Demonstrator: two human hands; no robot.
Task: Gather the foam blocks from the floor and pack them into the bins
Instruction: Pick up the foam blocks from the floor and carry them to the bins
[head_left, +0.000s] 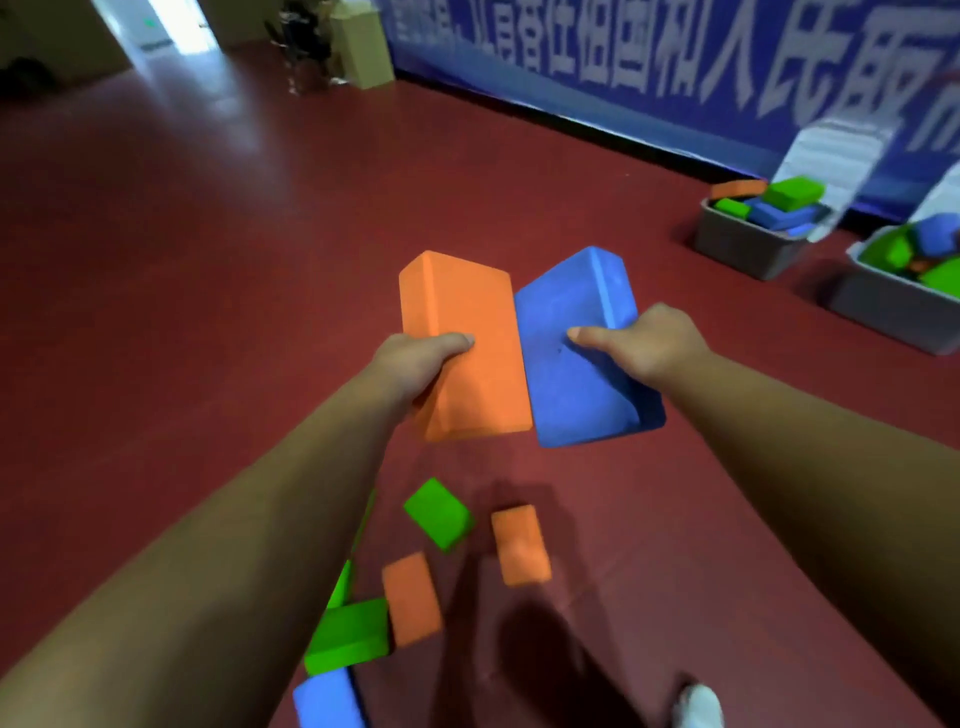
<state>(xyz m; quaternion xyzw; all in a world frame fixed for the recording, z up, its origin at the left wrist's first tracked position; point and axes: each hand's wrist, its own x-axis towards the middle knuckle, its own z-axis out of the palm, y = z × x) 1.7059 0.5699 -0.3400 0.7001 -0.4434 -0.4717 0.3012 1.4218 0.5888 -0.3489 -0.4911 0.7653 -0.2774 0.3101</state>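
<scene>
My left hand (410, 364) grips a large orange foam block (462, 312), held up at mid-frame. Beside it my right hand (644, 345) grips a blue foam block (566, 317); the two blocks touch along their inner edges. Below them on the red floor lie several loose blocks: a green one (439, 514), two orange ones (521, 545) (412, 597), another green one (348, 636) and a blue one (328, 699). Two grey bins (743, 244) (883, 306) stand at the far right, both holding green, blue and orange blocks.
A blue banner with white characters (623, 57) runs along the back wall behind the bins. A white lid (836, 156) leans against it by the nearer-left bin. A pale box (363, 47) and dark clutter stand at the back. My white shoe (698, 706) shows at the bottom.
</scene>
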